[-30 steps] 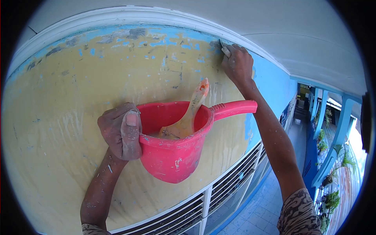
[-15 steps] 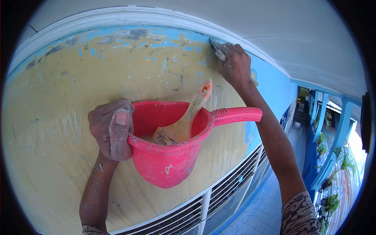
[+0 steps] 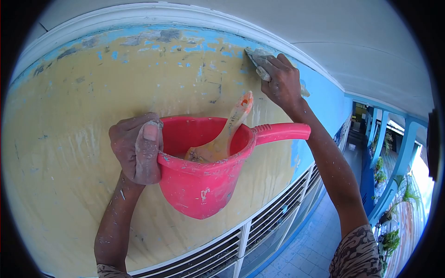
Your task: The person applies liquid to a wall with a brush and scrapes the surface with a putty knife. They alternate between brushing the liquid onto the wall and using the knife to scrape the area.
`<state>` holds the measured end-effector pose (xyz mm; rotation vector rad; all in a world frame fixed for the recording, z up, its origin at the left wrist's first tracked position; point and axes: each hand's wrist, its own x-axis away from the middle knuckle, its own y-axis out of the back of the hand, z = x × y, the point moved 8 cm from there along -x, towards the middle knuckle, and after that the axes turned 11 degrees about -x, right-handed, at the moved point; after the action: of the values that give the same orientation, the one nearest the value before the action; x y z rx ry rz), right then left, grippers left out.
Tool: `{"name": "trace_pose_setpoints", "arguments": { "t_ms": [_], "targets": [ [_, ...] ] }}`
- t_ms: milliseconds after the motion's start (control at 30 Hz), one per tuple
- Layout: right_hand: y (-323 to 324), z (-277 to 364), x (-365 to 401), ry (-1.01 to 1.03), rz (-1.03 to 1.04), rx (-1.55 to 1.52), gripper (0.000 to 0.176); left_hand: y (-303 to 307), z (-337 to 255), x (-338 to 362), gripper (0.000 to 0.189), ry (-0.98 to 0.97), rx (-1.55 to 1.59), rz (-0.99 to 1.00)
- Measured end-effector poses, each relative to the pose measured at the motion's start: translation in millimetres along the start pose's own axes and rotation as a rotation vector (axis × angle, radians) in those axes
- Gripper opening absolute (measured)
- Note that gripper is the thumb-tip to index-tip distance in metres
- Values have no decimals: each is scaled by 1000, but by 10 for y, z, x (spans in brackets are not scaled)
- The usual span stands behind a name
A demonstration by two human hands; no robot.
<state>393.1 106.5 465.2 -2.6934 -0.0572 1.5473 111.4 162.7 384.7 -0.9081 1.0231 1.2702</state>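
Note:
My left hand point(image 3: 137, 149) is closed on the rim of a pinkish-red plastic dipper point(image 3: 199, 185), thumb on the outer side. Inside the dipper rests a paintbrush point(image 3: 232, 123), its orange-tipped handle sticking up above the rim; its bristles are mostly hidden. Pale smears mark the hand and the dipper. My right hand point(image 3: 282, 81) is wrapped round a putty knife point(image 3: 252, 58), whose blade lies against the upper part of the wall point(image 3: 153, 88), just below the white moulding. The wall is tan with patches of light blue and grey.
White moulding point(image 3: 199, 15) runs along the top of the wall under the ceiling point(image 3: 352, 55). Louvred windows point(image 3: 273, 217) are set low in the wall. To the right a tiled walkway point(image 3: 308, 234) runs past blue posts point(image 3: 394, 171) and potted plants point(image 3: 391, 241).
The putty knife in my right hand has slid a little left and down along the wall. The dipper in my left hand appears slightly higher and further right; the view has shifted slightly.

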Motion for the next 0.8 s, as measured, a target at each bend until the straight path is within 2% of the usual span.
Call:
{"name": "trace_pose_setpoints", "arguments": {
  "t_ms": [200,267,400,567,667,800],
  "targets": [
    [0,-60,-47,-1,12,43,53,-42,4,-5,39,7,4,26],
    [-56,-75,36,-1,100,41,50,-24,13,9,38,20,9,18],
    [-36,-179,-77,-36,77,82,50,-78,-15,11,37,-17,-24,68],
    [9,-78,34,68,25,-9,50,-69,-17,23,36,-24,-37,51],
    [-10,-180,-109,47,-28,25,48,-112,-40,19,36,-40,-32,65],
    [47,-134,-10,40,24,9,47,-72,-13,26,36,-10,-2,43]
  ]
}}
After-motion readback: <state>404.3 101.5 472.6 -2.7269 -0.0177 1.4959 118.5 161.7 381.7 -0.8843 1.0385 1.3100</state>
